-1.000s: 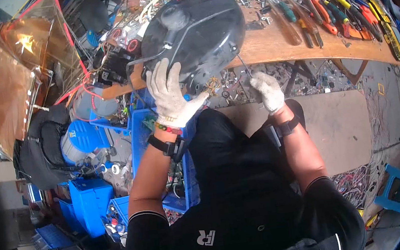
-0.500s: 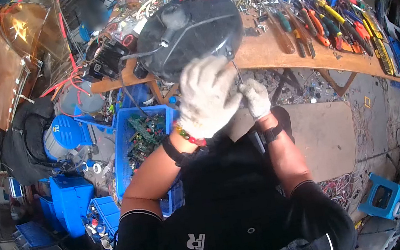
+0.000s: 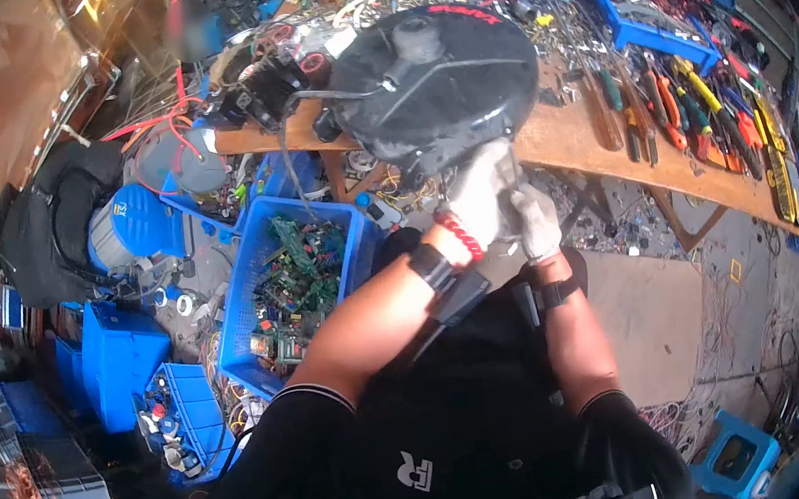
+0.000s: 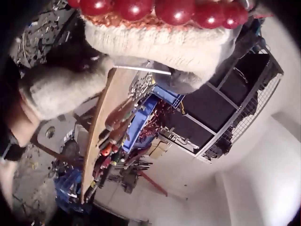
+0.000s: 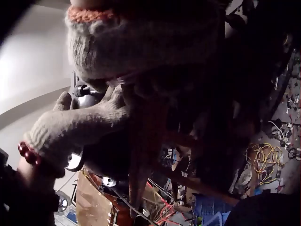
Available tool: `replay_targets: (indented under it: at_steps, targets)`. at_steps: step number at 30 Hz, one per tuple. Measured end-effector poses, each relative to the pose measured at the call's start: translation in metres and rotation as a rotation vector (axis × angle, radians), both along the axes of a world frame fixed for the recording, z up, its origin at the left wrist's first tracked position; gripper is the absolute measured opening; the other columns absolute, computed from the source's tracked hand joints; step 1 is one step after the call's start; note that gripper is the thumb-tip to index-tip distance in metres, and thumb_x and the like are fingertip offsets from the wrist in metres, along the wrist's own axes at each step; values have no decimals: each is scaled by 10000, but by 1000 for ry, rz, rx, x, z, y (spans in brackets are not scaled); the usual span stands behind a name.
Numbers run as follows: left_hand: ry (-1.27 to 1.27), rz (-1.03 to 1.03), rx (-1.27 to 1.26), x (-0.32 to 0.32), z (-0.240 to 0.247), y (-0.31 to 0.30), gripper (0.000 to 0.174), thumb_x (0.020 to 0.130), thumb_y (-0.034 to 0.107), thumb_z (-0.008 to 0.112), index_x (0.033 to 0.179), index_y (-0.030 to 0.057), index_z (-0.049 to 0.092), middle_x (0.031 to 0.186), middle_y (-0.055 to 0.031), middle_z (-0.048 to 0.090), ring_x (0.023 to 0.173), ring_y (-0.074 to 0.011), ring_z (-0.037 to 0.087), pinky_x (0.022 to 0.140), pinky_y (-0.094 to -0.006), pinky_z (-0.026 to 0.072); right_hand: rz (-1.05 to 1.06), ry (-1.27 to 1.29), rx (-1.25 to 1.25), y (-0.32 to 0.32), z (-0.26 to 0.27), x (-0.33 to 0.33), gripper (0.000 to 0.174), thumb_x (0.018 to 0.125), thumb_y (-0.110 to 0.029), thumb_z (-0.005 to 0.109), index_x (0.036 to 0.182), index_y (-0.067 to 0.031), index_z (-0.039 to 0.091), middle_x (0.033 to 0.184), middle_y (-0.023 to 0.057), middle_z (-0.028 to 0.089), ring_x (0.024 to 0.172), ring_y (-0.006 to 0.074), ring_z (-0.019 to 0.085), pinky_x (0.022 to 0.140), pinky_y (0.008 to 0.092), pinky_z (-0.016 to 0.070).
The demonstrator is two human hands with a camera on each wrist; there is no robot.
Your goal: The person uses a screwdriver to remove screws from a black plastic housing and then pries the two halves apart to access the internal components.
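The black round housing (image 3: 447,72) lies on the bench with its near rim over the front edge. My gloved left hand (image 3: 478,197) reaches to that rim, fingertips beside a thin metal shaft; whether they pinch it is unclear. Just right of it and lower, my gloved right hand (image 3: 536,221) is curled round the tool that bears this shaft, its handle hidden. In the left wrist view the bright shaft (image 4: 143,69) runs from the right hand (image 4: 66,89) across the left hand (image 4: 160,52). The right wrist view has the left hand (image 5: 75,125) beside the shadowed right hand (image 5: 141,42).
Pliers and screwdrivers (image 3: 695,115) lie along the bench's right side, near a blue tray (image 3: 659,39). Metal scraps cover the back. Below left stands a blue crate (image 3: 236,347) of circuit boards; a blue stool (image 3: 735,458) is at lower right. A cable (image 3: 339,93) crosses the housing.
My left hand has moved right from the housing's lower left to its near rim, close to my right hand. The right hand keeps hold of the tool below the rim. The head view has shifted.
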State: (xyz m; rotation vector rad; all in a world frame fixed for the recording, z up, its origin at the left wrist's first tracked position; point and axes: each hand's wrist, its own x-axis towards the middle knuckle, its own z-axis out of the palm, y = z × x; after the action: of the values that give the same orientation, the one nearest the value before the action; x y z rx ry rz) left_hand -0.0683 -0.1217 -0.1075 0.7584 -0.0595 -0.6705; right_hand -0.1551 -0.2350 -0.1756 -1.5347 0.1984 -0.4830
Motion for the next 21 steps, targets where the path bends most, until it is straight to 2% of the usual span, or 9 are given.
replay_targets:
  at_steps: [4,6,9,10,16,18,19,20,21]
  targets:
    - [96,180,133,-25,60,-20,511,961,426,728,1354,115,631,1205,-47,685,1127,-207,644,1010,-391,514,-7,-4,-90,-6,15,-2,283,972,-272,599,946,-4,686,782,10,605,719,131,524,676,318,451]
    - [91,185,109,-22,52,-32,495,958,410,737,1337,105,645,1232,-50,685,1166,-199,636,1039,-385,494,-25,-76,-31,-13,-3,5,323,981,-289,578,993,10,700,841,85,671,784,203,624,738,375,496]
    - [127,228,90,-22,57,-39,445,957,366,743,1298,89,672,1244,-54,688,1179,-175,629,1047,-366,478,-56,-25,-429,-22,4,5,408,1003,-359,531,991,14,696,895,202,696,835,351,671,770,427,512]
    - [148,224,79,-21,52,-42,447,954,364,746,1295,83,671,1242,-58,689,1182,-182,629,1046,-367,479,-41,-69,-366,-23,0,5,404,994,-378,553,983,1,693,879,191,687,823,357,662,772,420,514]
    - [132,158,157,-23,51,-30,501,966,414,712,1315,61,645,1245,-82,692,1175,-213,637,1034,-364,480,-394,31,-747,-7,12,-4,306,955,-322,673,1014,-23,698,863,161,685,791,333,659,775,425,518]
    - [203,66,283,-24,57,-23,509,960,437,711,1291,55,652,1232,-75,694,1167,-210,639,989,-351,482,-370,127,-495,-2,13,-5,287,924,-304,726,1035,-40,703,851,160,672,768,292,649,764,405,521]
    - [207,62,283,-26,59,-20,509,960,437,711,1291,55,652,1232,-75,694,1167,-210,639,989,-351,482,-368,116,-512,-4,-1,0,301,948,-327,727,1048,-43,711,866,86,699,741,206,617,738,354,512]
    - [152,89,248,-27,61,-18,500,951,455,715,1265,70,661,1186,-64,699,1124,-202,645,939,-348,490,-371,123,-515,-7,-7,-1,301,948,-327,727,1048,-43,711,866,86,699,741,206,617,738,354,512]
    - [100,114,215,-30,61,-17,491,942,473,719,1240,86,669,1140,-52,703,1081,-194,650,888,-346,497,-233,99,-218,-4,-3,-3,271,985,-291,676,1054,-30,695,888,92,701,786,191,626,754,354,515]
